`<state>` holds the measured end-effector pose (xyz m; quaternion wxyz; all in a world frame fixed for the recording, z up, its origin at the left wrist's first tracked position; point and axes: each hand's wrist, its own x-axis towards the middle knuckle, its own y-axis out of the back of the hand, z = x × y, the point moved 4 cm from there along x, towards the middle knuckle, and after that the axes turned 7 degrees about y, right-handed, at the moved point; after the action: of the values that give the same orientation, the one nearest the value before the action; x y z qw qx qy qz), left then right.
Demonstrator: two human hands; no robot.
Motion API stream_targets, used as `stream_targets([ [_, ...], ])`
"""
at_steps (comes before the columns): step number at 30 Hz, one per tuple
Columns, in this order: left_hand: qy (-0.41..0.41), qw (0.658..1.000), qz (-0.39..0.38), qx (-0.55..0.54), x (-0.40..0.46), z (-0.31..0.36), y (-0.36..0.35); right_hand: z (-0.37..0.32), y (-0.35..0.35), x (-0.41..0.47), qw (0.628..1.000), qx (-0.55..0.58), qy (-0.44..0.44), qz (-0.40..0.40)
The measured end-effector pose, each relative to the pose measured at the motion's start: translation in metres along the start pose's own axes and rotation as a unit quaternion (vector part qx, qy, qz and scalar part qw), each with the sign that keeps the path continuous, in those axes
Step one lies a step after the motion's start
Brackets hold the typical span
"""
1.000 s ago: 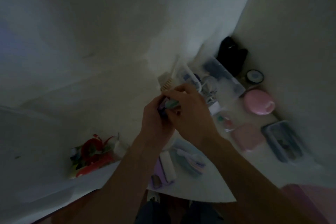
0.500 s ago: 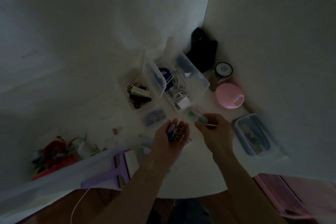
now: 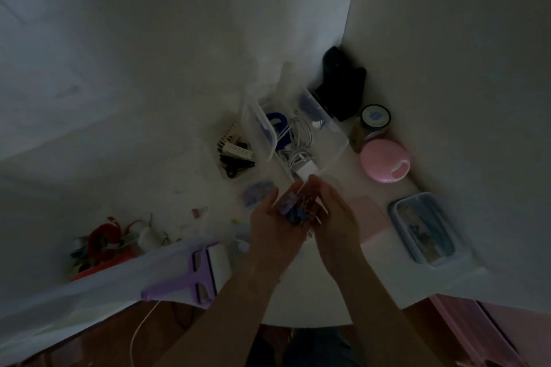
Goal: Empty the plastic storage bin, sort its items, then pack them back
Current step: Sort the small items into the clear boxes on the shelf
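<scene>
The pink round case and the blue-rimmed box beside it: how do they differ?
The pink round case is round, domed and opaque; the blue-rimmed box is rectangular, flatter, with a see-through lid showing its contents. The case lies farther from the person, the box nearer. Both sit closed on the white surface.

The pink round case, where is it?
The pink case sits on the right of the head view, near the wall, between the dark-lidded jar behind it and the blue-rimmed box in front.

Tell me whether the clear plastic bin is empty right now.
No: the clear plastic bin holds coiled white cables and a blue item.
</scene>
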<state>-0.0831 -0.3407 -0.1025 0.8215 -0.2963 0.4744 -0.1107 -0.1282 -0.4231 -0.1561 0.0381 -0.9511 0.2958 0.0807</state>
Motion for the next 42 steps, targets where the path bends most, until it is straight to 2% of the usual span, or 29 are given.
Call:
stream_targets([
  [1,-0.04,0.998,-0.028,0.026,-0.019,0.004,-0.019,0.038,0.001,-0.004,0.998,0.044,-0.049,0.01],
  [2,-0.083,0.994,-0.031,0.07,-0.031,0.008,-0.027,0.063,0.005,0.001,1.0,-0.01,-0.006,0.0],
  [3,-0.073,0.993,-0.059,0.075,-0.035,0.009,-0.028,0.067,0.005,0.003,0.996,-0.077,0.033,0.0],
  [4,-0.049,0.991,-0.072,0.099,-0.025,0.007,-0.019,0.052,0.009,0.001,0.985,-0.137,0.109,-0.012],
  [6,0.012,0.995,-0.067,0.066,-0.007,0.013,0.005,-0.019,-0.003,-0.011,0.978,-0.128,0.154,-0.062],
  [7,0.033,0.995,-0.074,0.052,-0.002,0.012,0.01,-0.029,-0.008,-0.004,0.986,-0.101,0.128,-0.023],
  [9,0.039,0.994,-0.097,0.037,0.005,0.013,0.018,-0.047,-0.003,-0.012,0.981,-0.103,0.16,-0.046],
  [12,0.049,0.993,-0.108,0.004,0.015,0.004,0.021,-0.05,-0.007,-0.013,0.974,-0.157,0.16,-0.029],
  [16,0.062,0.992,-0.107,-0.008,0.022,-0.003,0.029,-0.041,-0.001,-0.01,0.988,-0.096,0.119,0.026],
  [20,0.081,0.991,-0.099,0.039,0.034,-0.012,0.031,-0.036,0.006,-0.011,0.974,-0.175,0.143,0.007],
  [23,0.099,0.991,-0.092,0.02,0.034,-0.015,0.025,-0.038,0.014,-0.012,0.974,-0.174,0.145,0.023],
  [26,0.108,0.991,-0.084,0.012,0.033,-0.023,0.018,-0.039,0.027,-0.019,0.992,-0.02,0.054,0.116],
  [28,0.123,0.989,-0.083,-0.007,0.038,-0.035,0.011,-0.04,0.046,-0.026,0.978,0.077,0.0,0.195],
  [30,0.144,0.986,-0.082,-0.021,0.043,-0.046,0.004,-0.033,0.076,-0.032,0.947,0.151,-0.056,0.277],
  [32,0.149,0.984,-0.093,-0.007,0.044,-0.052,-0.004,-0.016,0.113,-0.035,0.896,0.203,-0.12,0.376],
  [35,0.156,0.981,-0.107,0.033,0.043,-0.059,-0.015,0.01,0.158,-0.035,0.827,0.182,-0.227,0.481],
  [37,0.155,0.981,-0.11,0.035,0.043,-0.061,-0.018,0.017,0.177,-0.038,0.813,0.124,-0.267,0.503],
  [38,0.155,0.981,-0.111,0.032,0.043,-0.062,-0.019,0.02,0.184,-0.041,0.825,0.091,-0.265,0.491],
  [39,0.155,0.981,-0.113,0.028,0.043,-0.062,-0.02,0.024,0.19,-0.041,0.836,0.106,-0.248,0.477],
  [40,0.154,0.981,-0.114,0.024,0.044,-0.062,-0.02,0.028,0.196,-0.037,0.857,0.139,-0.23,0.439],
  [41,0.154,0.981,-0.111,0.027,0.044,-0.062,-0.02,0.033,0.198,-0.031,0.887,0.119,-0.226,0.385],
  [42,0.157,0.981,-0.108,0.035,0.043,-0.062,-0.02,0.038,0.198,-0.03,0.89,0.142,-0.224,0.37],
])
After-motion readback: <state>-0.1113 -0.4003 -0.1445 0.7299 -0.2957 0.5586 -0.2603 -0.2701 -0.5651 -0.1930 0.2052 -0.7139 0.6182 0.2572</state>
